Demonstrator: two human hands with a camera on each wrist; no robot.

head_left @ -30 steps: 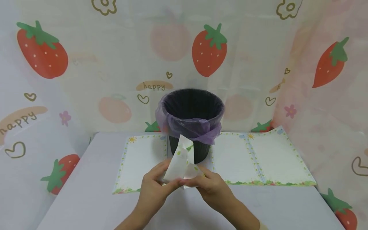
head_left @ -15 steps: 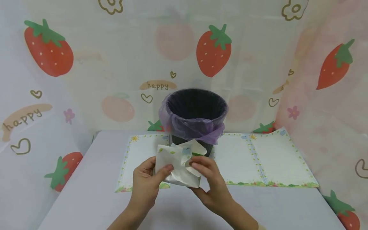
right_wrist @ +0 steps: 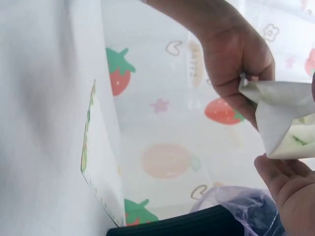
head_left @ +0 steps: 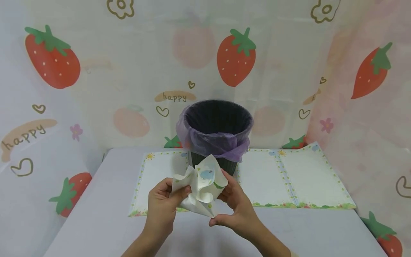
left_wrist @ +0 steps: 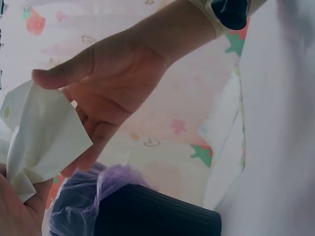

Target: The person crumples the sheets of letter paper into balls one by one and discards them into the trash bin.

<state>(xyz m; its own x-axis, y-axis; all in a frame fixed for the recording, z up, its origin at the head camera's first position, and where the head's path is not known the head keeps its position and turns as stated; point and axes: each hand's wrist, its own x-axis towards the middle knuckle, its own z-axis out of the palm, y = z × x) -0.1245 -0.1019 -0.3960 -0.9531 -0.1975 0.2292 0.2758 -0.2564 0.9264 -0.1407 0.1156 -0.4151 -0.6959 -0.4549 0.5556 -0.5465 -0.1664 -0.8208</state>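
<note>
A partly crumpled sheet of paper, white with green leaf prints and a blue patch, is held up between both hands in front of the bin. My left hand pinches its left side, thumb in front and fingers behind. At its right side, my right hand holds the sheet between the thumb at the lower corner and fingers partly hidden behind it. The left wrist view shows the right hand around the folded paper. In the right wrist view, the left hand grips the paper.
Behind the hands stands a dark bin with a purple liner over its rim. Bordered sheets lie flat on the white table: one to the left, others to the right. A strawberry-printed curtain surrounds the table.
The paper has gone from a pointed fold to a flatter piece, then a more crumpled, curled shape. The right hand has opened wider and shifted its thumb to the lower corner.
</note>
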